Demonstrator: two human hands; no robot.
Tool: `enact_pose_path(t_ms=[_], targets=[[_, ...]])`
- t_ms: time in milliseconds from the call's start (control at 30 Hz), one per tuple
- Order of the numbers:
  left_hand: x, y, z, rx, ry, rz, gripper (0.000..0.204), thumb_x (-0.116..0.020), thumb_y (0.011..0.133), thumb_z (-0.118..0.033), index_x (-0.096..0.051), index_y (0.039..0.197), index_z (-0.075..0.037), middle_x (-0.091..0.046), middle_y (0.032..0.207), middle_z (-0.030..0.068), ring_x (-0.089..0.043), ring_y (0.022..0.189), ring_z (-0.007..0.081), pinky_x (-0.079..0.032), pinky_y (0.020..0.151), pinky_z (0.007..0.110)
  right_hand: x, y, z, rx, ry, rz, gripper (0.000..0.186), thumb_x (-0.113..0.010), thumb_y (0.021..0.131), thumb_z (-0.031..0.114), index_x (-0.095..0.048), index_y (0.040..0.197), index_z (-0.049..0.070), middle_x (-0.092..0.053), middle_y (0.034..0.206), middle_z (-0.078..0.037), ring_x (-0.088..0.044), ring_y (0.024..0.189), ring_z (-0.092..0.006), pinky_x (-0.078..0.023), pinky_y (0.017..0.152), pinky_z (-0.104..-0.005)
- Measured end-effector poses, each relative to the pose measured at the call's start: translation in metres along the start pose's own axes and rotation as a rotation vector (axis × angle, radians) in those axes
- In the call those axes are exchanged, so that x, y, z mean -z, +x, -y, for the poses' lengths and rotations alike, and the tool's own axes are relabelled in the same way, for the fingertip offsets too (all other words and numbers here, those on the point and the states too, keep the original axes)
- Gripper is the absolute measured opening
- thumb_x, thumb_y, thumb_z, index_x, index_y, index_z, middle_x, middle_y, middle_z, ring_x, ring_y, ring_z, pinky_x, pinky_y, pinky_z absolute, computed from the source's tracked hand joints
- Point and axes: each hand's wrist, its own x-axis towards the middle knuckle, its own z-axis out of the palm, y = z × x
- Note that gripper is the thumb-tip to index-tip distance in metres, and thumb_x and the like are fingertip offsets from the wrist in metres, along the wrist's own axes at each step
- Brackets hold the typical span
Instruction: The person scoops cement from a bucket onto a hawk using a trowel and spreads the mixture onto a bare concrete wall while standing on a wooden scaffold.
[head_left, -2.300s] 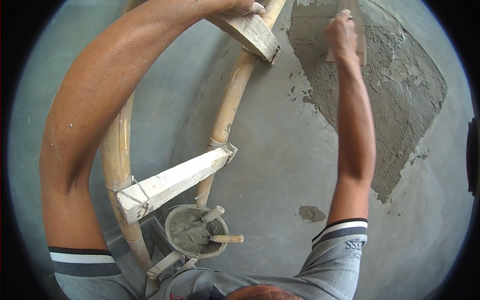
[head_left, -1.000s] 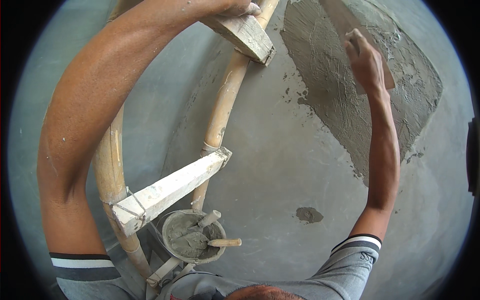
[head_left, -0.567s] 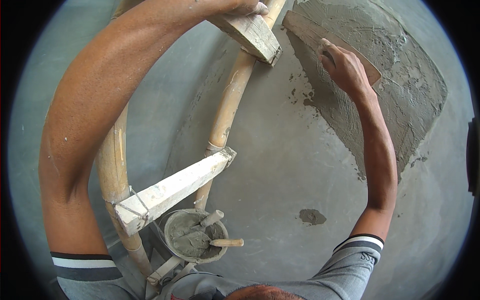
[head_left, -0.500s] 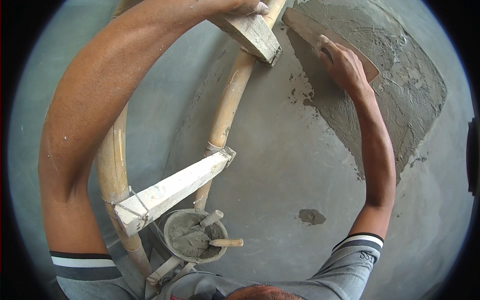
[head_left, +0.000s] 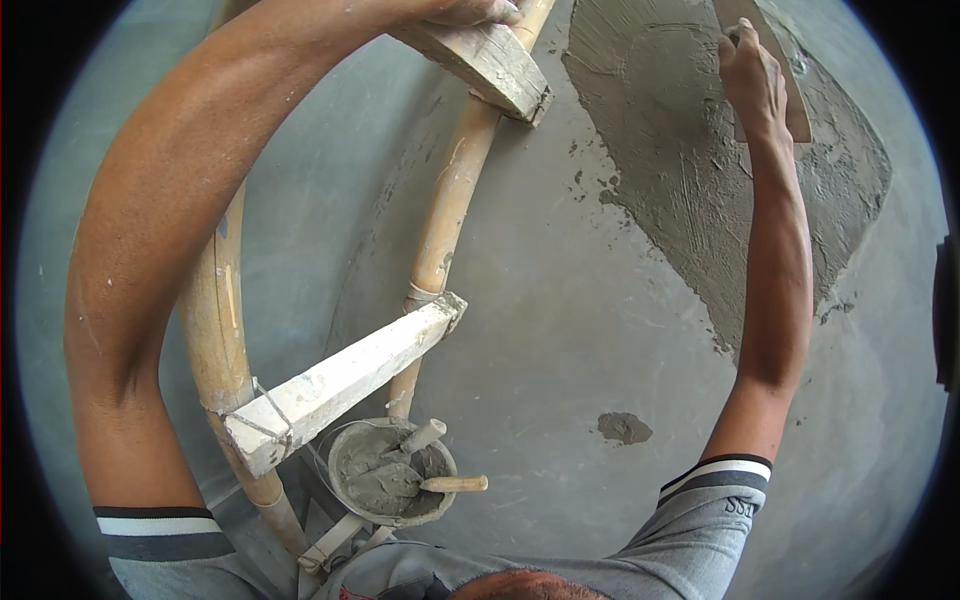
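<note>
Smoothing the far-right mortar (head_left: 670,140) looks like my step: trowel (head_left: 798,120) over it, clenched in my right hand (head_left: 755,85); left hand (head_left: 480,11) at the far rung (head_left: 490,68), its grip unclear to me. Another stroke would call for even pressure.

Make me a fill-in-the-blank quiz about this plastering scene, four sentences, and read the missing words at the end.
1. The hand gripping the trowel is the person's ____ one.
2. The other hand is at a wooden rung of a ladder whose round poles are made of ____.
3. The number of handles sticking out of the bucket is ____.
4. In the picture, the bucket lies to the ____ of the small dark patch.

Missing words: right; bamboo; two; left.
</note>
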Motion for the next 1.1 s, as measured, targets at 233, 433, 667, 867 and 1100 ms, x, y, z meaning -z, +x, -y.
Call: enact_pose_path(t_ms=[233,433,667,867,1100], targets=[[-0.003,0.0,0.002,0.038,0.028,-0.025,0.063,-0.047,0.095,-0.061,-0.077,0.093,-0.006,-0.075,0.092,0.0125,-0.072,0.09,0.0278,-0.054,0.081,0.04,-0.013,-0.07,0.037,0.029,0.369,0.266,0.046,-0.057,0.1,0.035,-0.056,0.137,0.009,-0.066,0.126,-0.017,-0.065,0.115,-0.0306,-0.051,0.101,-0.0429],[-0.001,-0.001,0.003,0.031,0.046,-0.039,0.064,-0.047,0.095,-0.061,-0.078,0.091,-0.006,-0.075,0.089,0.0129,-0.072,0.088,0.0274,-0.054,0.079,0.041,-0.033,-0.02,-0.014,0.063,0.311,0.077,0.053,-0.057,0.098,0.042,-0.056,0.138,0.007,-0.064,0.13,-0.017,-0.059,0.124,-0.0332,-0.044,0.107,-0.0404],[0.0,0.001,0.001,0.038,0.047,-0.018,0.065,-0.047,0.094,-0.063,-0.078,0.089,-0.005,-0.074,0.087,0.0133,-0.072,0.085,0.028,-0.055,0.076,0.04,0.005,-0.021,-0.027,0.068,0.164,-0.1,0.049,-0.056,0.098,0.042,-0.058,0.135,0.01,-0.068,0.122,-0.016,-0.065,0.114,-0.0332,-0.049,0.099,-0.0417],[-0.007,0.002,0.0,0.069,0.051,-0.05,0.067,-0.047,0.093,-0.064,-0.078,0.09,-0.005,-0.075,0.087,0.0131,-0.072,0.085,0.0283,-0.055,0.076,0.04,-0.01,-0.132,0.062,0.28,0.341,0.277,0.028,-0.052,0.103,0.025,-0.058,0.12,0.003,-0.07,0.1,-0.019,-0.072,0.086,-0.0275,-0.062,0.073,-0.0395],[-0.002,0.002,0.003,0.053,0.046,-0.058,0.067,-0.047,0.093,-0.064,-0.078,0.089,-0.005,-0.075,0.087,0.0129,-0.072,0.085,0.0284,-0.054,0.076,0.04,-0.012,-0.13,0.097,0.142,0.262,0.282,0.043,-0.048,0.103,0.025,-0.048,0.141,0.006,-0.066,0.103,-0.024,-0.069,0.089,-0.0386,-0.055,0.072,-0.0491]])
